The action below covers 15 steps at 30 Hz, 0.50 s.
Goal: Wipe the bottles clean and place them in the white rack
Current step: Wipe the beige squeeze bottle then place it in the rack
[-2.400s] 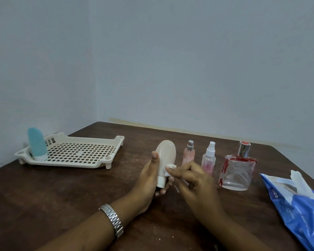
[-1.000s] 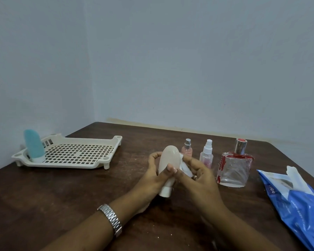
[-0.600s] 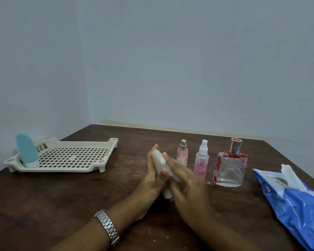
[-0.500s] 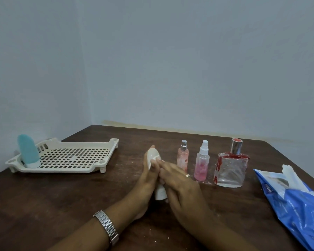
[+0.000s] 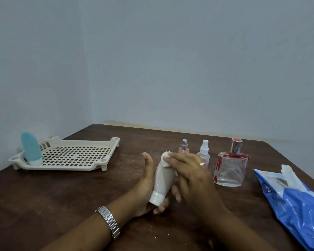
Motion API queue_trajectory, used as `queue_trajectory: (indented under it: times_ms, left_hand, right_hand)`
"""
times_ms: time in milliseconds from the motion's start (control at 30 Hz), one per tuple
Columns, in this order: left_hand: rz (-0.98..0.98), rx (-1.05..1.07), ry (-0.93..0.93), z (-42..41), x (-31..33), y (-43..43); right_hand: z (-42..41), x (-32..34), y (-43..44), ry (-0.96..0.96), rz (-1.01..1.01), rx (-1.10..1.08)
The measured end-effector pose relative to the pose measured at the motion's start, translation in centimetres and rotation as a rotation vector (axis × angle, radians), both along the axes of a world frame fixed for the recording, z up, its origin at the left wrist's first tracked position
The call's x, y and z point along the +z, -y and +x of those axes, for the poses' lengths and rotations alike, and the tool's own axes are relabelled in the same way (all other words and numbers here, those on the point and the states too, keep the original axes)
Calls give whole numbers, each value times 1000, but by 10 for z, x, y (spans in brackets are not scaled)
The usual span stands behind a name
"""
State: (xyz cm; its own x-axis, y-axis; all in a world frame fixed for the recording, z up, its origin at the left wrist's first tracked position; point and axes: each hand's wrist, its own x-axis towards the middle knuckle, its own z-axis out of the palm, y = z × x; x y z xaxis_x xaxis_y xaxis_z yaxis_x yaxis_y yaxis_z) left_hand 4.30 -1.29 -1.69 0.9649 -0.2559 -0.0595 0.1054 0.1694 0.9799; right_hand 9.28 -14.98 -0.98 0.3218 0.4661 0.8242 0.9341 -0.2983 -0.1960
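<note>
Since half a second ago, the beige squeeze bottle [image 5: 164,180] has tipped out of its upright stand: its white cap is now lifting off the table [image 5: 62,196] and pointing down toward the camera, and the right hand [image 5: 192,176] has slid up to the bottle's rounded far end.

In the head view, the left hand [image 5: 145,189] is cradling the bottle from below, fingers curling round its cap end and thumb standing straight alongside. A wristwatch [image 5: 109,221] is sitting on that wrist. The right hand is pinching a white wipe [image 5: 166,159] and pressing it against the bottle's top end.

The white rack [image 5: 62,168] is lying well apart at the left, with a blue bottle [image 5: 30,148] standing cap-down in its far left corner. Behind the hands, a pink spray bottle [image 5: 183,149], a clear spray bottle [image 5: 204,151] and a square glass perfume bottle [image 5: 230,169] are standing in a row. A blue wipes pack [image 5: 297,201] is lying at the right edge.
</note>
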Motion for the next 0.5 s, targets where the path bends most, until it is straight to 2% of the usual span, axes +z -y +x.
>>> queue_trajectory:
  times_ms: [100,200,367,500]
  left_hand:
    - [38,-28,-26,-1,1,0]
    - [21,37,-33,-1,-2,1]
    - [-165,254,0,2,2,-2]
    - [-299,331,35,1,7,-6]
  right_hand:
    - [1,0,-2,-75,57,-58]
    - [-5,0,-7,-96,42,-40]
    - [-21,-4,-16,-46,-146,102]
    - [-20,-7,-16,-65,-174,219]
